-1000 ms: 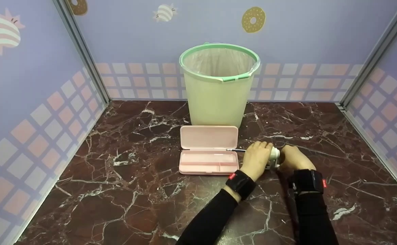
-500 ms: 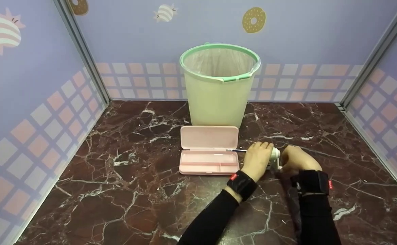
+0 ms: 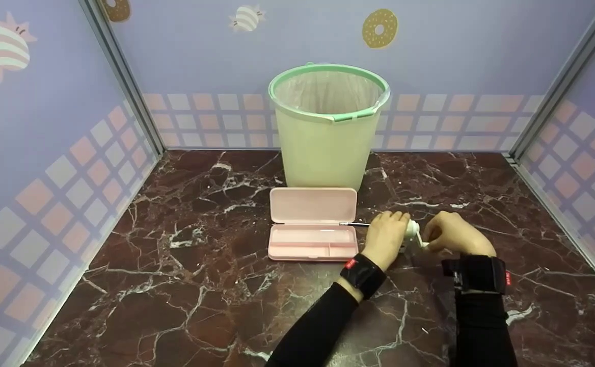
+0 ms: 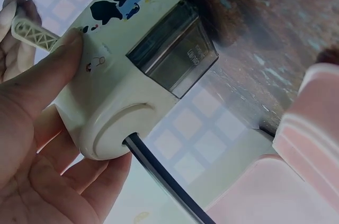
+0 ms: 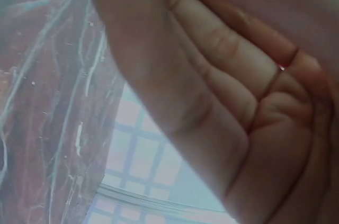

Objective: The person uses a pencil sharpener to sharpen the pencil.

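Note:
My left hand [image 3: 386, 237] grips a cream crank pencil sharpener [image 4: 119, 54] with a cartoon print and a clear shavings drawer [image 4: 175, 54]. A dark pencil [image 4: 161, 173] sticks out of its round hole and points left toward the pink case in the head view. On the sharpener's other side my right hand [image 3: 453, 234] pinches the end of the crank handle [image 3: 422, 242] between thumb and fingers. The crank arm [image 4: 36, 34] also shows in the left wrist view. Curled fingers [image 5: 175, 75] fill the right wrist view and hide most of the knob.
An open pink pencil case [image 3: 300, 252] with compartments lies left of the sharpener, its lid [image 3: 313, 205] folded back. Behind it stands a pale green bin [image 3: 325, 148] with a clear liner. Patterned walls [image 3: 200, 61] enclose the marble tabletop [image 3: 175, 295] at the back and sides.
My right hand has moved a little right and upward with the crank handle, whose arm now points out to the lower right. The left hand and sharpener have stayed nearly still.

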`<state>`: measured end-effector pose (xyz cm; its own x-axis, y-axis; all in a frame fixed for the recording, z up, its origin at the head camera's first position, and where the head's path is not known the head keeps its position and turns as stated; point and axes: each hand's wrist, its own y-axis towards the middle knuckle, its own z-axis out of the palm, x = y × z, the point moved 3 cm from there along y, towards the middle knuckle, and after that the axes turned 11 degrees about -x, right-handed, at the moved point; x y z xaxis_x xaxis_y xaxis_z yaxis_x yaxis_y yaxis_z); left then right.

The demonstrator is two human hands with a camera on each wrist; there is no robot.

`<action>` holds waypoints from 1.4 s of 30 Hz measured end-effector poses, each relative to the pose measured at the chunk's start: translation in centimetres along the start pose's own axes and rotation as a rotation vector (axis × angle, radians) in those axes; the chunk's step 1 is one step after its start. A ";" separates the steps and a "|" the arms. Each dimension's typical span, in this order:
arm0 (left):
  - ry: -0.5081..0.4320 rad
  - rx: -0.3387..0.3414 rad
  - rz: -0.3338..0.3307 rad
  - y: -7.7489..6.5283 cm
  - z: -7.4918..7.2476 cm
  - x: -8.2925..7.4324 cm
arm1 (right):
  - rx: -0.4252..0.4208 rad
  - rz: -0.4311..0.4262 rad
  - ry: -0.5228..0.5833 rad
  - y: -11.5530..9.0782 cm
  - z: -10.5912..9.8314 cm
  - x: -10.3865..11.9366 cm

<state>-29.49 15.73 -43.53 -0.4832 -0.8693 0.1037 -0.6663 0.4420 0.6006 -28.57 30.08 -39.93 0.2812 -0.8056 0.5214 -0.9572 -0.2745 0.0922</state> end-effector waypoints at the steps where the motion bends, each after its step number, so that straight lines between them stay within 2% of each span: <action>1: -0.001 0.002 -0.001 0.0 0.0 0.0 | -0.013 -0.010 -0.001 0.0 -0.2 0.0; 9: -0.019 0.005 -0.003 0.2 0.0 0.1 | -0.102 -0.044 0.003 -0.2 -0.9 0.3; 13: -0.032 -0.001 0.001 0.2 -0.1 0.1 | -0.151 -0.035 0.009 -0.4 -1.2 0.5; 18: -0.037 0.000 0.009 0.3 0.0 0.1 | -0.242 0.005 0.012 -0.4 -1.7 0.6; 24: -0.043 -0.001 0.023 0.2 0.3 0.2 | -0.364 0.006 -0.009 0.1 -1.7 0.5; 30: -0.035 -0.002 0.016 0.2 0.3 0.3 | -0.503 0.018 -0.023 0.9 -1.0 0.3; 36: -0.037 -0.022 0.018 0.1 0.2 0.4 | -0.662 0.054 -0.022 2.1 0.5 -0.5; 42: -0.041 -0.029 0.042 0.1 0.0 0.1 | -0.713 0.085 -0.041 2.8 2.0 -1.8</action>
<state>-29.60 15.69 -43.52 -0.5340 -0.8399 0.0972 -0.6285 0.4712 0.6189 -31.58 29.71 -42.33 0.1931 -0.8317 0.5205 -0.7836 0.1885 0.5919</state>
